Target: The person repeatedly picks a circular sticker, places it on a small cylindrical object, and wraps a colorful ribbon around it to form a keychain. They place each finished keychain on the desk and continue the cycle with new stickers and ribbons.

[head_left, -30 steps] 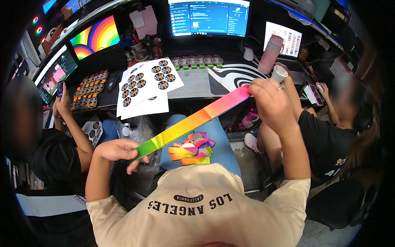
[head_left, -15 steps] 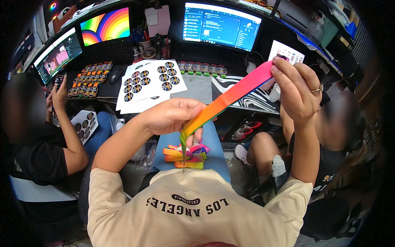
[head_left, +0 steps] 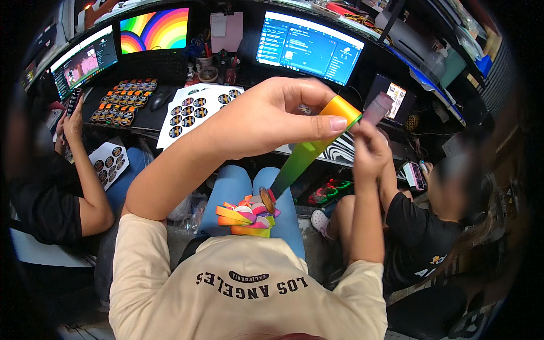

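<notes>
well, in the head view, the person's left hand (head_left: 277, 116) pinches a rainbow ribbon (head_left: 297, 161) narrowly, thumb pressed on its yellow stretch, high above the lap (head_left: 226, 187). the right hand (head_left: 372, 150) is a blur just beside that upper end, and i can't tell whether its curled fingers grip anything. the ribbon slants down through green to a round bronze-coloured disc (head_left: 267, 200), which hangs by the edge of a heap of folded ribbons (head_left: 241, 214) on the lap; whether they touch, i can't tell. over on the left, another person's hand (head_left: 73, 124) holds up a phone (head_left: 74, 101).
</notes>
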